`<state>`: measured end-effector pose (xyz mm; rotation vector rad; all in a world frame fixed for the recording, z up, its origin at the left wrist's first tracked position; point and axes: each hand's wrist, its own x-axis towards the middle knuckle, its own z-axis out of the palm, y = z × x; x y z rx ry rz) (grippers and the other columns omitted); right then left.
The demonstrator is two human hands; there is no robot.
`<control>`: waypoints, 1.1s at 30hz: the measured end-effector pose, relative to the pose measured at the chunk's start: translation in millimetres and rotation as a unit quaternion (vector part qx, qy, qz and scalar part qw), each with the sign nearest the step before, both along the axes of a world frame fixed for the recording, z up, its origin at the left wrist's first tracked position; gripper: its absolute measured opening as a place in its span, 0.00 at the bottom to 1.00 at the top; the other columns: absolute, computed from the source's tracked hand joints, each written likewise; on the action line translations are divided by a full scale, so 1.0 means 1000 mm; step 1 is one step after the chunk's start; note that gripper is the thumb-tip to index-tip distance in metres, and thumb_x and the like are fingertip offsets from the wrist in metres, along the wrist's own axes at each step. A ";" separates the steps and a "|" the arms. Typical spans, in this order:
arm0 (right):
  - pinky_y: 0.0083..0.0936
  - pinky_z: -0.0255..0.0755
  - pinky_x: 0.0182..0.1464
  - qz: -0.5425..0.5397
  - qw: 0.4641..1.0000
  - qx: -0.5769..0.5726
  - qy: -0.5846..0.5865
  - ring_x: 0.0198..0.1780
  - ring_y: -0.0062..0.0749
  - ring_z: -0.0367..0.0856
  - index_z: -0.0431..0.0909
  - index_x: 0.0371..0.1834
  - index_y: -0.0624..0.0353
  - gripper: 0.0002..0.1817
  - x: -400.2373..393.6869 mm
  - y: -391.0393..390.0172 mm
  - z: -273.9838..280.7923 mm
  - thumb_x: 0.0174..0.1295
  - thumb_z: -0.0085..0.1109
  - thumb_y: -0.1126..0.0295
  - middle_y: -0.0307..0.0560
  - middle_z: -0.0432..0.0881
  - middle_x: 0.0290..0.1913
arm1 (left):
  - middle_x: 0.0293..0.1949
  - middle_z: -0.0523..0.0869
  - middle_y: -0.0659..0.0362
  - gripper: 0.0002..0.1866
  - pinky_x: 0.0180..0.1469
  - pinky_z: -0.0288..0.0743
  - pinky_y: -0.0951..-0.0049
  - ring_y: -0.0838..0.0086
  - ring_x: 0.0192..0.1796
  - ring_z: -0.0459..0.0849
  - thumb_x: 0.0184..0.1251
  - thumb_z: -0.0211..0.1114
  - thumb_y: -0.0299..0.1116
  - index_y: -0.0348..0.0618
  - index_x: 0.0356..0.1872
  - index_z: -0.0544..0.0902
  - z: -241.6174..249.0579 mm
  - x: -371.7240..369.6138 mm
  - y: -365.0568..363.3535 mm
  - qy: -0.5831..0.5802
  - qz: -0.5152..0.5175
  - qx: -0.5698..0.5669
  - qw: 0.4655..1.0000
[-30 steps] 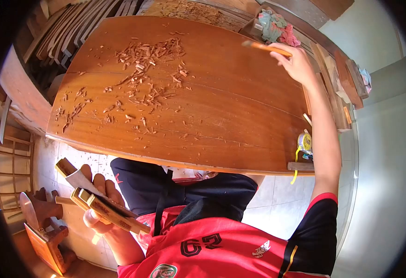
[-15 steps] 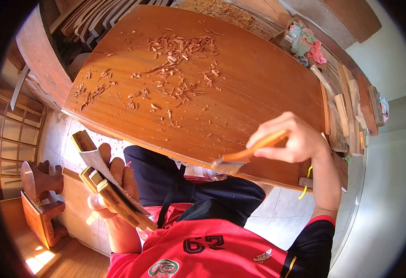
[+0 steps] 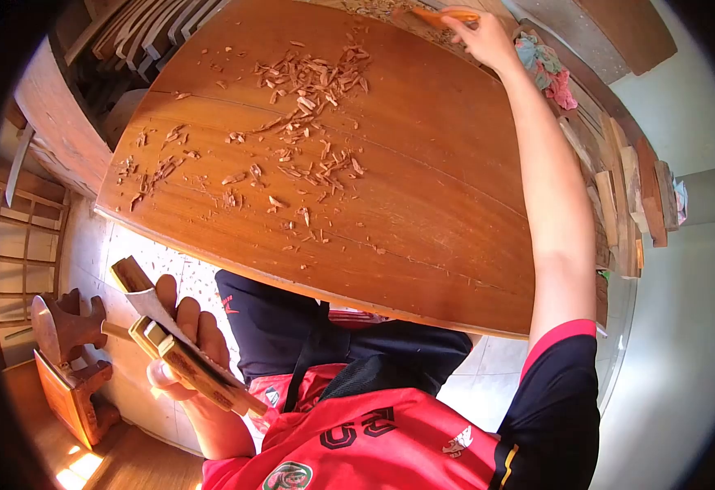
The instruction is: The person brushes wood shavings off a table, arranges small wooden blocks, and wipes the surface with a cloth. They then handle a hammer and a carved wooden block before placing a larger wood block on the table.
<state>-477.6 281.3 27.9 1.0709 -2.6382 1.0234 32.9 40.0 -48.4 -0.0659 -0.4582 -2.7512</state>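
A large varnished wooden tabletop [image 3: 423,204] lies in front of me, strewn with wood shavings [image 3: 308,90] across its far and left parts. My right hand [image 3: 476,33] is stretched out to the far edge of the tabletop and grips a brush with an orange handle [image 3: 439,15], its bristles at the far rim. My left hand [image 3: 182,327] stays low at my left side, below the near edge, closed around a wooden hand plane [image 3: 182,355] with a metal blade sticking up.
Wooden slats [image 3: 627,188] and offcuts are stacked along the right of the tabletop, with crumpled rags [image 3: 545,65] at the far right. Curved wooden pieces [image 3: 153,24] lean at the far left. A carved wooden stand [image 3: 67,359] sits on the floor at my left.
My right hand brought the brush from the far right down to the near edge, then swung it out to the far edge. The left hand kept the plane in place.
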 end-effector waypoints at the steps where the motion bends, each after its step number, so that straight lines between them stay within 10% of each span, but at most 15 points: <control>1: 0.24 0.75 0.30 -0.041 0.999 -0.028 0.023 0.30 0.23 0.84 0.87 0.53 0.55 0.13 -0.006 -0.002 -0.004 0.72 0.63 0.62 0.43 0.90 0.37 | 0.36 0.77 0.53 0.35 0.28 0.83 0.68 0.65 0.32 0.79 0.49 0.73 0.20 0.41 0.56 0.62 -0.002 0.000 -0.002 0.012 -0.013 -0.002 1.000; 15: 0.19 0.77 0.34 0.399 0.895 0.035 -0.195 0.29 0.22 0.85 0.88 0.40 0.58 0.08 0.249 0.007 0.029 0.57 0.72 0.75 0.40 0.89 0.30 | 0.38 0.79 0.57 0.32 0.36 0.81 0.72 0.65 0.36 0.82 0.55 0.77 0.22 0.47 0.51 0.62 0.001 -0.014 0.001 0.007 0.020 0.001 1.000; 33: 0.28 0.75 0.31 -0.059 0.996 -0.034 0.058 0.28 0.26 0.82 0.87 0.38 0.63 0.12 -0.049 -0.041 0.007 0.71 0.63 0.63 0.45 0.88 0.29 | 0.40 0.77 0.58 0.30 0.27 0.81 0.67 0.65 0.38 0.82 0.58 0.75 0.22 0.44 0.54 0.62 -0.008 -0.011 -0.010 0.026 -0.003 -0.017 1.000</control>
